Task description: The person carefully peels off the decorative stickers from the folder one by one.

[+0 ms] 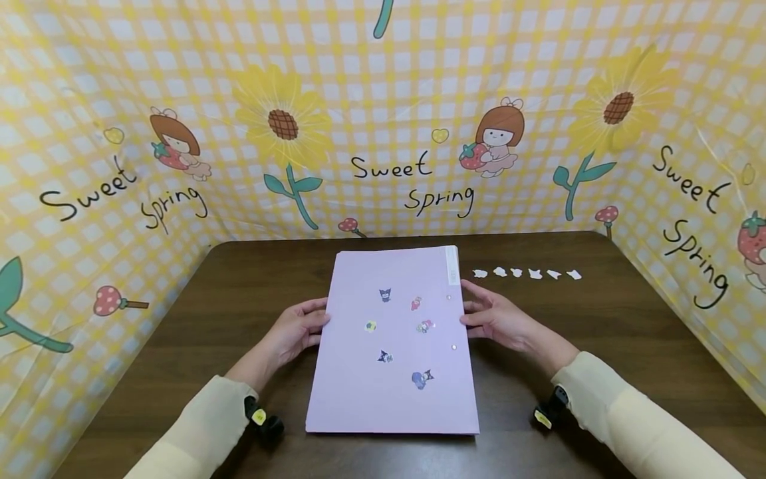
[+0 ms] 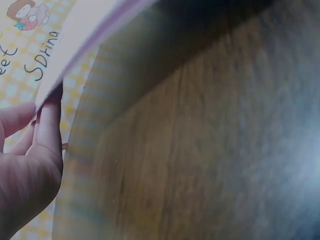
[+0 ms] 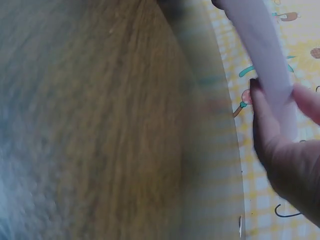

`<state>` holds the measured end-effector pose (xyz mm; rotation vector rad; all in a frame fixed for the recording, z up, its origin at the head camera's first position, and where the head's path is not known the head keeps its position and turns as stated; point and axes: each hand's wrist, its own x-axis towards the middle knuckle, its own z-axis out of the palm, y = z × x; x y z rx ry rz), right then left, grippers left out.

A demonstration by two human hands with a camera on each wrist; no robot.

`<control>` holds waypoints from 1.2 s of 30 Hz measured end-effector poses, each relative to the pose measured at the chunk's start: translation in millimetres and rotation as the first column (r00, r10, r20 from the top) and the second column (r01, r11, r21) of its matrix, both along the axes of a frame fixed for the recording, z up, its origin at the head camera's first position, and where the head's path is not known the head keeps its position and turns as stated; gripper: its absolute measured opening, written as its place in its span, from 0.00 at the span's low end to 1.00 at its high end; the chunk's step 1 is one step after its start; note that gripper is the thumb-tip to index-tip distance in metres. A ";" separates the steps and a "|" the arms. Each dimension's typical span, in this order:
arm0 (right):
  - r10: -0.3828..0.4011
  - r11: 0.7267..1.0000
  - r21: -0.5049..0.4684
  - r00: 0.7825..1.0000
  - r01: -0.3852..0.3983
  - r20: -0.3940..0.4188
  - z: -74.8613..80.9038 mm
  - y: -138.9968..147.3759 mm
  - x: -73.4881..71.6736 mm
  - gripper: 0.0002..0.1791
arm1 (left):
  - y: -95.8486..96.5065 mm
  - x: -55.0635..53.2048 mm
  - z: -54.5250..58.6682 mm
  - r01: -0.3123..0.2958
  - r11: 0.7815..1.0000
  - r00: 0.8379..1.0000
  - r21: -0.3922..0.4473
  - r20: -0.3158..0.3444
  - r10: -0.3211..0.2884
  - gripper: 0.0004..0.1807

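A light purple file folder [image 1: 353, 392] with several small cartoon stickers on its cover is held up over the brown table. My left hand [image 1: 293, 330] grips its left edge; in the left wrist view the thumb and fingers of that hand [image 2: 35, 160] pinch the folder [image 2: 82, 37] from both faces. On the opposite side, my right hand [image 1: 503, 320] holds the right edge. The right wrist view has this hand [image 3: 290, 160] with the folder's pale, thick spine [image 3: 262, 47] between thumb and fingers. Two snap-like dots and a white label strip [image 1: 451, 265] lie along the cover's right side.
Several small white paper scraps [image 1: 517, 273] lie in a row on the table [image 1: 622, 399], right of the folder's top. A yellow checked cloth [image 1: 383, 120] with printed flowers and lettering hangs around the back and sides. Black wrist cameras [image 1: 272, 426] sit at both cuffs.
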<state>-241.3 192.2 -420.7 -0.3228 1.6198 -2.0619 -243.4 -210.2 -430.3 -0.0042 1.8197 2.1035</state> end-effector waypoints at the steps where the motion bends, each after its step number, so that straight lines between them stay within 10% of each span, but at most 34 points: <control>1: -0.004 1.000 0.017 1.000 0.004 -0.006 -0.7 0.4 -0.4 0.48 | -0.4 -0.2 -0.6 0.006 1.000 1.000 -0.016 -0.007 -0.006 0.29; 36: -0.152 0.937 0.308 0.986 0.167 -0.074 -9.5 -15.0 -2.2 0.34 | -2.2 -4.8 -9.2 -0.090 0.933 0.989 -0.349 -0.141 0.043 0.22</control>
